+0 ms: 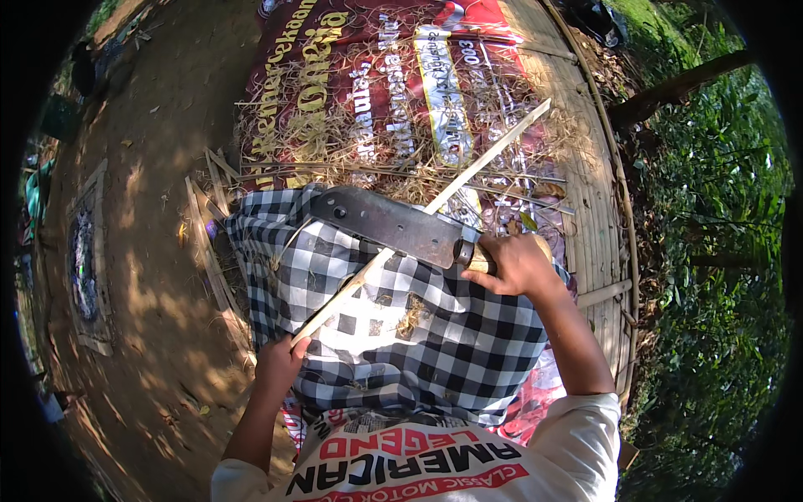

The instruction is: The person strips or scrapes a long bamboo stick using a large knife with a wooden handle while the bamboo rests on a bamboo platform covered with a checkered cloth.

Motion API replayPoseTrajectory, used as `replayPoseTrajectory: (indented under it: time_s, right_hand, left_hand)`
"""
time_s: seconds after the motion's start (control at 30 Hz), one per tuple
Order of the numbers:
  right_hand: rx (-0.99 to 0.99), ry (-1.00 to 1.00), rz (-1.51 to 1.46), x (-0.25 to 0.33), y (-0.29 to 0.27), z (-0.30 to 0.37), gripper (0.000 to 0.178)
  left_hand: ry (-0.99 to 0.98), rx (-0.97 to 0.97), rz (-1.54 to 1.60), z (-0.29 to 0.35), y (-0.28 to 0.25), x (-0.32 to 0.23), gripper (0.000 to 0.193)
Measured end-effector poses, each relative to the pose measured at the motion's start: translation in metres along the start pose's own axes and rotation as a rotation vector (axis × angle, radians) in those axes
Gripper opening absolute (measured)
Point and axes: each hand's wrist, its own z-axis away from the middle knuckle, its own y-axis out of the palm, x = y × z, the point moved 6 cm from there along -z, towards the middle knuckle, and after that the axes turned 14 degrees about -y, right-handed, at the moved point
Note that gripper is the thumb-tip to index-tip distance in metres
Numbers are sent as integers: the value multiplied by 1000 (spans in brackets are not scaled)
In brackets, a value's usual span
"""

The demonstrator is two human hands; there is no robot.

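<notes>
One long, pale strip of wood (pixel 489 159) slants across the middle of the head view, from near the person's lap up toward the right; the left hand (pixel 283 361) grasps its near end, fingers curled round it, at the lower left edge of a black-and-white checkered cloth (pixel 477 335); the right hand (pixel 512 263) is clenched round the wooden handle of a broad, dark knife (pixel 376 224), whose blade points to the left and lies across the strip, covering a short stretch of it; whether the edge bites into the wood I cannot tell; the cloth is draped over the person's lap, creased, with bits of shaving on it; beyond it a dark red printed banner (pixel 269 92) is spread on a slatted bamboo platform (pixel 600 197), strewn with curly shavings (pixel 393 105); thin sticks (pixel 539 178) lie crosswise near the cloth's far edge; at the left, a few split pieces of wood (pixel 207 251) lean beside the cloth; brown earth (pixel 155 209) stretches away on that side, while green foliage (pixel 711 217) fills the right.
</notes>
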Motion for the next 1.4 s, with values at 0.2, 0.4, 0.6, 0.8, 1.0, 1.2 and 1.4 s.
replayPoseTrajectory:
  time_s: [0.2, 0.4, 0.6, 0.8, 1.0, 1.2, 1.4]
  right_hand:
    - [-143, 353, -65, -97, -27, 53, 54]
    - [-126, 381, 24, -62, -12, 30, 62]
    - [63, 11, -23, -17, 3, 6, 67]
    - [-258, 434, -32, -117, -34, 63, 58]
    - [-188, 398, -132, -74, -12, 44, 56]
    - [11, 146, -69, -35, -7, 23, 70]
    - [-289, 474, -42, -115, -31, 87, 59]
  left_hand:
    - [32, 20, 42, -4, -11, -20, 50]
    - [32, 14, 68, -3, -2, -7, 49]
    - [8, -9, 31, -4, -1, -3, 49]
    - [46, -46, -33, -2, -10, -21, 48]
    - [31, -8, -14, -9, -5, -10, 50]
    - [-14, -20, 36, -6, 5, 10, 47]
    - [42, -48, -39, -6, -10, -15, 47]
